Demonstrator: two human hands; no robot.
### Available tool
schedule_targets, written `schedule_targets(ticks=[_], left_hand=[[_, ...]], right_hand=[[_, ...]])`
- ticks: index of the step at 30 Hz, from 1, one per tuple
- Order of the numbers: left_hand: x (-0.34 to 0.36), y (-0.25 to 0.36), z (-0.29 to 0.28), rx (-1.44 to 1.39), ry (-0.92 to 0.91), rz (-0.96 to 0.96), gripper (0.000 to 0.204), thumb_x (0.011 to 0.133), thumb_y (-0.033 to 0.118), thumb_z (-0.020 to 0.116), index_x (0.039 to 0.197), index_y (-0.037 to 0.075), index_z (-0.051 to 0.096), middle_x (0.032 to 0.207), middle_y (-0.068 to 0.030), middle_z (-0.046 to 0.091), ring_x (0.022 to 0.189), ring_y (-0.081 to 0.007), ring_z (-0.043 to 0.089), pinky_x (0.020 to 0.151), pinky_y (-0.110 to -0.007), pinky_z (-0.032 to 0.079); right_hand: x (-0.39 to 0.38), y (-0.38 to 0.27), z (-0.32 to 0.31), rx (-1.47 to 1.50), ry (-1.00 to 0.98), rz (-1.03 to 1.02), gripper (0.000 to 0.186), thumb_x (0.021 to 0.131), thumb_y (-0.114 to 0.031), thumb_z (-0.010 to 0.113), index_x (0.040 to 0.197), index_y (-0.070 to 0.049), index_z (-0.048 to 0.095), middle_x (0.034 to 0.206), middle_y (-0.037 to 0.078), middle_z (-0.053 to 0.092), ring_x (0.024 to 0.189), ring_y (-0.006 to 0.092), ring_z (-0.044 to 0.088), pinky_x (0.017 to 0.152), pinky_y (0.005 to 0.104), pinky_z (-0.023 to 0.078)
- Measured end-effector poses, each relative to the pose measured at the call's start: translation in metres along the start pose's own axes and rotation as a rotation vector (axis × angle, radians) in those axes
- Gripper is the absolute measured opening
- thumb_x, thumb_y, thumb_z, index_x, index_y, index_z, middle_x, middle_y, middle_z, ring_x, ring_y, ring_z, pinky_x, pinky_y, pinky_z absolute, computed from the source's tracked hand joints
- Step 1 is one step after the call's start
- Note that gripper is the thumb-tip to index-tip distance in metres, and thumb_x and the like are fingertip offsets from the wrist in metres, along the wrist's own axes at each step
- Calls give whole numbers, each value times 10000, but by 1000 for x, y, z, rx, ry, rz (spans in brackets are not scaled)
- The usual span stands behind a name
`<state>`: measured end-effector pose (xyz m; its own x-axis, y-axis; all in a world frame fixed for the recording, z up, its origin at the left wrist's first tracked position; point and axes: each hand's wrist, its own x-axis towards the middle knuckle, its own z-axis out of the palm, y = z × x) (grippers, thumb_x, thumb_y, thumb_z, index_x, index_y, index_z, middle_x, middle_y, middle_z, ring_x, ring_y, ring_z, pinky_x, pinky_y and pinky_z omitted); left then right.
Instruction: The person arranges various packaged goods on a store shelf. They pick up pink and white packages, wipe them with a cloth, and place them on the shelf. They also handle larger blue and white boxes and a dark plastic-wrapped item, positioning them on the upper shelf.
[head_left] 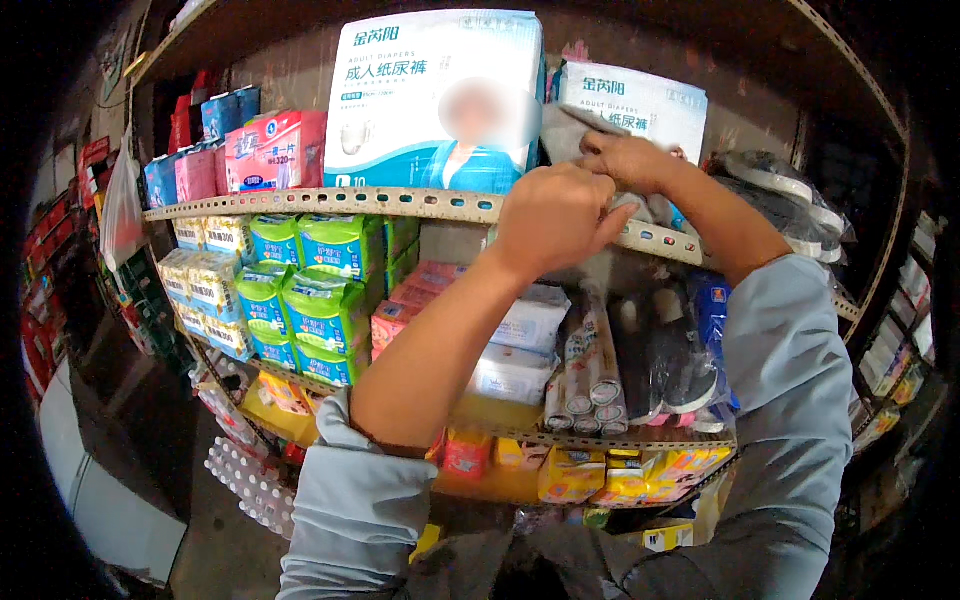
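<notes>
My left hand (553, 220) is closed in front of the perforated shelf edge, its thumb toward the right. What its fingers hold, if anything, is hidden. Just beside it, my right hand (632, 165) has its fingers bent over a crumpled grey cloth (567, 135), gripping it. The cloth bunches behind and between both hands. A large white and blue pack of adult diapers (400, 100) stands upright left of the cloth. Behind the right hand is a second, similar pack (660, 98), partly covered by the cloth and hand.
Green sanitary pad packs (325, 300) and white tissue packs (205, 290) fill the shelf below, left. Rolled goods (590, 380) and bagged dark shoes (665, 350) lie under my right arm. More wrapped shoes (785, 190) sit upper right. The metal shelf edge (420, 202) runs across.
</notes>
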<state>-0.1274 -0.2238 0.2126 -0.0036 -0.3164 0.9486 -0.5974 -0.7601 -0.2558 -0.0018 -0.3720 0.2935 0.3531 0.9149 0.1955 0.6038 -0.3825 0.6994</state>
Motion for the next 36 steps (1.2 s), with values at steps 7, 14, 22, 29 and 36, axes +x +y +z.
schedule_targets(ticks=[7, 14, 22, 29, 36], left_hand=[[1, 1, -1, -12, -42, -5, 272, 724, 299, 614, 590, 73, 542, 588, -86, 553, 587, -269, 554, 538, -377, 444], [4, 7, 0, -24, -17, -9, 281, 721, 306, 617, 574, 79, 541, 581, -82, 553, 588, -259, 556, 530, -372, 442], [3, 0, -5, -56, -18, -17, 273, 723, 302, 617, 583, 83, 535, 581, -88, 544, 584, -266, 547, 525, -369, 432], [2, -1, -2, -153, -10, -16, 255, 740, 280, 608, 597, 86, 524, 590, -91, 537, 603, -272, 542, 534, -365, 424], [2, 0, -9, -93, -76, -30, 281, 737, 325, 604, 606, 87, 533, 615, -88, 553, 621, -270, 549, 547, -372, 432]], right_hand=[[-57, 32, 9, 66, -451, 47, 584, 599, -14, 656, 1121, -245, 531, 1046, 124, 443, 987, 303, 475, 838, 367, 413], [-118, 78, -8, 41, 51, 622, 537, 626, -30, 658, 1128, -158, 516, 1134, 163, 462, 1039, 325, 467, 883, 371, 398], [5, 18, -8, 127, 360, 249, 513, 686, -71, 619, 1172, -168, 487, 1110, 162, 458, 998, 331, 485, 887, 371, 400], [-11, 26, 18, 261, -524, -28, 502, 570, -46, 647, 1062, -122, 579, 940, 149, 563, 886, 333, 525, 778, 369, 416], [-95, 77, 0, 168, -467, 400, 484, 531, -2, 645, 1003, -105, 612, 983, 118, 595, 925, 283, 549, 789, 359, 447]])
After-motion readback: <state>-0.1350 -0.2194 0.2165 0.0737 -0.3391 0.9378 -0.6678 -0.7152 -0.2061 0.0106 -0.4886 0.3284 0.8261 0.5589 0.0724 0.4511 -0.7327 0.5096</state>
